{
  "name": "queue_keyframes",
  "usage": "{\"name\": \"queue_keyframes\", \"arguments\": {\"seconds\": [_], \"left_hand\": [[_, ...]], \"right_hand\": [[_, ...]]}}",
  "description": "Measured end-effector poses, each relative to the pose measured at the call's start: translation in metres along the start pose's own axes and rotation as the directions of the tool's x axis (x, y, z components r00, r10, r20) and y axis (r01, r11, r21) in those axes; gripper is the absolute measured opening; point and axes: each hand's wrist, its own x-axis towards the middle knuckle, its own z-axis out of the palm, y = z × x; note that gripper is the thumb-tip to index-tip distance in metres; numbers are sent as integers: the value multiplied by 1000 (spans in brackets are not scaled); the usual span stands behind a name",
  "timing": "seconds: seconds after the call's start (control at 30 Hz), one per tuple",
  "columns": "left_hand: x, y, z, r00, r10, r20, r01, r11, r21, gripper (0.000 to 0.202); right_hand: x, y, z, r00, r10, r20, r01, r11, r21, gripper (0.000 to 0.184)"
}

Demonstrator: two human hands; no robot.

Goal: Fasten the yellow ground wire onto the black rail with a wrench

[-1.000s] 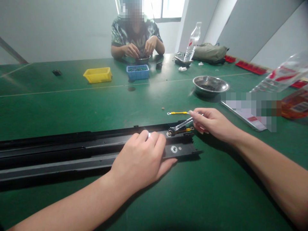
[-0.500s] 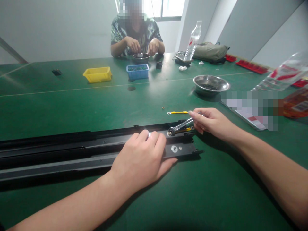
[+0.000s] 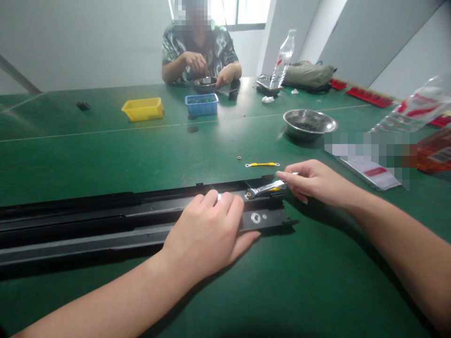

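Observation:
My left hand (image 3: 207, 230) is wrapped over a long black metal channel (image 3: 141, 230) near its right end, thumb along the near edge. My right hand (image 3: 313, 180) pinches the handle of a silver wrench (image 3: 269, 187). The wrench's ring-like head sits around a nut (image 3: 248, 194) on the channel, just right of my left fingers. Part of a yellow wire shows under the wrench handle. Beyond the channel, a short yellow wire with ring terminals (image 3: 262, 165) lies on the green table beside a small brass-coloured nut (image 3: 238, 157).
A metal bowl (image 3: 310, 123) of small dark parts stands at right, near a partly blurred flat item (image 3: 375, 171) and bottles. A yellow bin (image 3: 143, 109) and a blue bin (image 3: 201, 104) stand farther back. A co-worker (image 3: 200, 51) sits opposite, hands at another bowl.
The wrench handle has swung towards me and lower with my right hand, uncovering the loose yellow wire's right terminal. My left hand stays put. The co-worker's hand has shifted to the bowl's side.

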Motion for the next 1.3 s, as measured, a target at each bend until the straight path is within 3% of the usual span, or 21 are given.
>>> {"name": "queue_keyframes", "arguments": {"seconds": [0.13,0.23,0.77,1.13,1.2,1.3], "left_hand": [[1,0,0,1000,-2,-1,2,1000,-2,45],[2,1,0,1000,-4,0,4,1000,0,45],[1,2,-1,1000,-19,24,19,1000,1,48],[2,2,0,1000,-15,22,15,1000,7,48],[1,2,0,1000,-15,23,15,1000,8,48],[1,2,-1,1000,-16,22,16,1000,8,48]], "right_hand": [[-8,-4,-8,980,78,185,-59,993,-105,53],[-10,-5,-10,963,103,248,-68,987,-147,52],[-13,-4,-17,949,89,304,-47,989,-142,52],[-15,-7,-19,952,117,283,-75,985,-154,55],[-16,-9,-18,968,113,224,-81,986,-147,56],[-15,-12,-15,999,52,-2,-51,982,-184,56]]}}
